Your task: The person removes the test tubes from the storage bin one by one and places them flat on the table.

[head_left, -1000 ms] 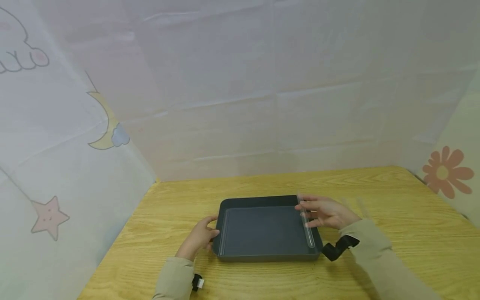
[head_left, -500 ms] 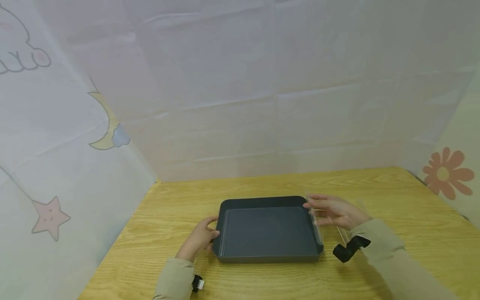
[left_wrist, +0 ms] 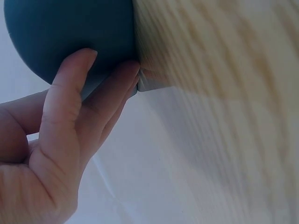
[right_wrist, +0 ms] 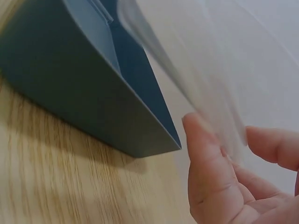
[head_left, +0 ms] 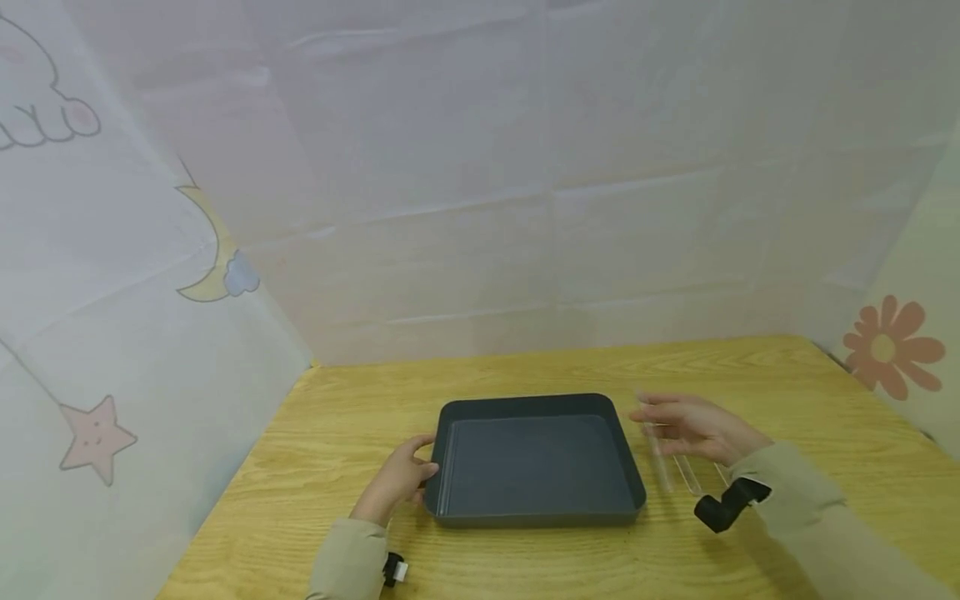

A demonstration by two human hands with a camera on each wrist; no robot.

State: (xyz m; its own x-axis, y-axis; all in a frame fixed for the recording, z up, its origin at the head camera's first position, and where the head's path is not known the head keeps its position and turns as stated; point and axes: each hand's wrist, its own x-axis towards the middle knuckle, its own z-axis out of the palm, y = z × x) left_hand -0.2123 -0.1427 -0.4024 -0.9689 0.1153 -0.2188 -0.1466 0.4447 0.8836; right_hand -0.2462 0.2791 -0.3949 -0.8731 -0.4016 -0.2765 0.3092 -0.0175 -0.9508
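My right hand (head_left: 701, 427) pinches a clear test tube (head_left: 660, 462) between thumb and fingers, just right of a dark grey tray (head_left: 540, 521). Up close in the right wrist view, the test tube (right_wrist: 187, 60) is blurred, its rounded end pointing away from the hand. My left hand (head_left: 401, 475) rests at the tray's left side, and in the left wrist view its fingers (left_wrist: 110, 93) lie against the outside of the wall. Along the tray's inner left side lies another clear tube (head_left: 447, 467).
More clear tubes (head_left: 687, 475) lie on the wooden table (head_left: 525, 567) right of the tray, partly behind the right hand. A pale patterned sheet (head_left: 480, 208) hangs behind the table and along its sides. Black camera mounts sit on both wrists.
My right hand has moved the test tube rightward, from over the tray's right edge to beside the tray. My left hand and the tray stay in place.
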